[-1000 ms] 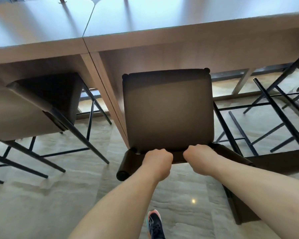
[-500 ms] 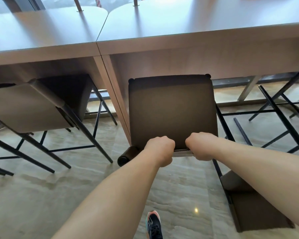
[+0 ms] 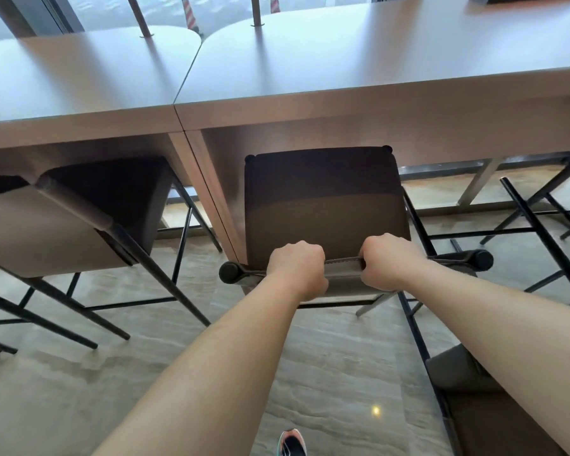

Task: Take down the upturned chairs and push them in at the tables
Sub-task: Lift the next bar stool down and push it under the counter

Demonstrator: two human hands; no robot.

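At the far left, a brown upholstered chair on thin black metal legs (image 3: 79, 218) is seen standing upright on the pale stone floor (image 3: 79, 373), its seat tucked under the left wooden table (image 3: 79, 77); that one is judged finished. In the middle, a second dark brown padded chair (image 3: 326, 205) is set on its feet, with the front of its seat already beneath the edge of the right wooden table (image 3: 375, 67). Its backrest top is gripped by the left hand (image 3: 297, 268) and the right hand (image 3: 392, 261), both closed around the rail side by side. This push-in is judged nearly complete. At the right, a further chair's black legs (image 3: 540, 225) are seen slanting, so more work appears to be left there.
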